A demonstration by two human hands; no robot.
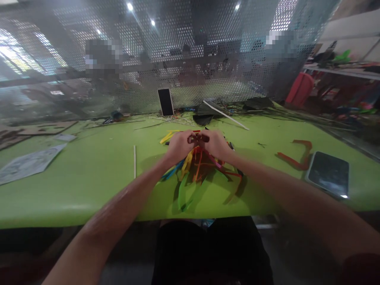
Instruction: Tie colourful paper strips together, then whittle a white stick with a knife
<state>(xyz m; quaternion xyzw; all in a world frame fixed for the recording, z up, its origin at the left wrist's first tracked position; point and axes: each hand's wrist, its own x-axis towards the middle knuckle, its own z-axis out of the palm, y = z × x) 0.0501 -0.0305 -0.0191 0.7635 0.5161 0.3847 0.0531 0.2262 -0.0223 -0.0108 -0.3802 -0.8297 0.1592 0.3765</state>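
Note:
My left hand (pixel 180 145) and my right hand (pixel 216 144) meet above the table's middle, fingers curled inward and thumbs nearly touching. Between them they grip a bunch of coloured strips (pixel 197 164). The ends fan out below and around my hands. A green strip (pixel 181 194) hangs toward the front edge, a yellow strip (pixel 186 164) and blue ones lie on the left, and red and pink ones spread right. My fingertips and the bunch's centre are mostly hidden, so how the strips join there cannot be told.
The green-covered table (pixel 97 178) backs onto a perforated metal screen (pixel 190 75). A phone (pixel 165 102) leans upright there, near a white stick (pixel 226 115). At right lie a bent red strip (pixel 303 158) and another phone (pixel 329 174). Left are a pale stick (pixel 134 161) and a printed sheet (pixel 31 163).

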